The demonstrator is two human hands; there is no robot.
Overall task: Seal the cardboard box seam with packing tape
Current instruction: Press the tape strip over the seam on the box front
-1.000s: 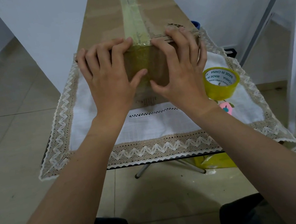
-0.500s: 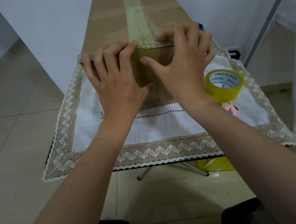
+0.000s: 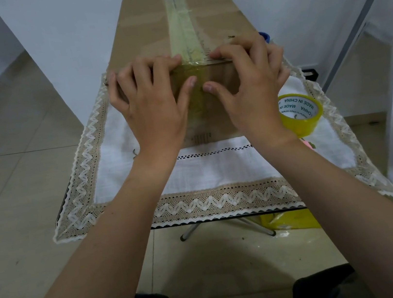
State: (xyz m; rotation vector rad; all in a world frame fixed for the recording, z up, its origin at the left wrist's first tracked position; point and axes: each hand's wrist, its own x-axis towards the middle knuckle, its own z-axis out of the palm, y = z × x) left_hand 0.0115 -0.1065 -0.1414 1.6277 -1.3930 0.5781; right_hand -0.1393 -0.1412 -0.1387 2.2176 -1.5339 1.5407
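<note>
Two bare forearms reach forward from the bottom corners of the view and converge over a small table draped in a white lace-edged tablecloth (image 3: 219,173). Nearest on the cloth, to the right, stands a yellow roll of packing tape (image 3: 300,114), its core printed "MADE IN CHINA", just beside the right wrist and touching neither hand. Beyond the bare front strip of cloth sits the cardboard box (image 3: 147,33), long and narrow, running away from the person toward the white wall. The left hand (image 3: 153,109) lies palm-down against the box's near end face, fingers spread and hooked over the top edge, thumb angled inward and pressing on the tape. The right hand (image 3: 253,89) mirrors it: fingers curled over the top edge on the right of the seam, thumb stretched left so that its tip lies close to the left thumb tip without touching it. Neither hand grips anything; both are open and pressed flat on the box. Between the thumbs a strip of yellowish tape (image 3: 183,36) folds down over the near face, and beyond the fingertips it runs along the centre seam of the top to the far end.
</note>
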